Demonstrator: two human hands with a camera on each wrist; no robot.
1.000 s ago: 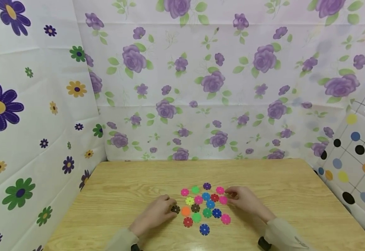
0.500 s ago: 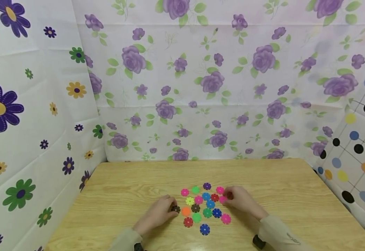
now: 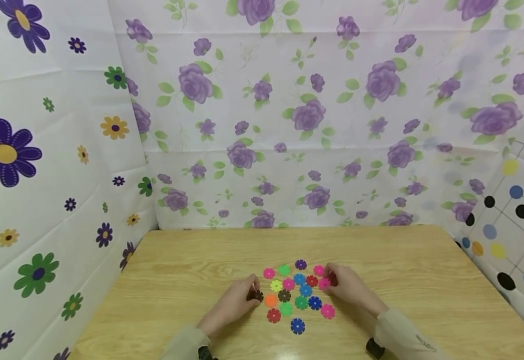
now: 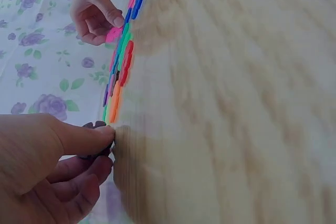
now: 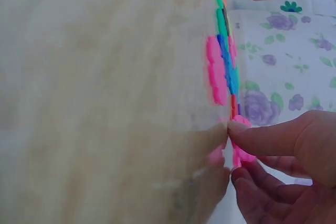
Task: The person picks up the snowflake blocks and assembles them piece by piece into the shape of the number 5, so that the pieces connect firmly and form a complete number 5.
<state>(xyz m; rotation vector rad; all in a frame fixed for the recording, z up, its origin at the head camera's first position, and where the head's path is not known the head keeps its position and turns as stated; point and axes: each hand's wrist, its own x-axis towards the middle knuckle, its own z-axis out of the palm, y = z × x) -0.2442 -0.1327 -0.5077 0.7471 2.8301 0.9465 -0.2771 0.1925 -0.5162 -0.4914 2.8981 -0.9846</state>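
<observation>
Several notched plastic discs, the snowflake-shaped building kind, lie spread on the wooden table. At the left side of the spread, my left hand pinches a dark brown snowflake disc between thumb and fingers; the fingers partly cover it. On the right side, my right hand has thumb and fingertips on a pink snowflake disc, which shows between them in the right wrist view. Just above that one lies another pink disc. An orange disc is the closest to my left hand.
Between the hands lie a yellow disc, a second brown disc and a red disc. A blue disc is nearest the front. Flower-printed cloth hangs behind the wooden table and at its sides.
My right hand has moved left onto the pink disc and closed its fingertips on it. The left fingers have drawn together on the brown disc, which now looks tilted. The head view has shifted slightly.
</observation>
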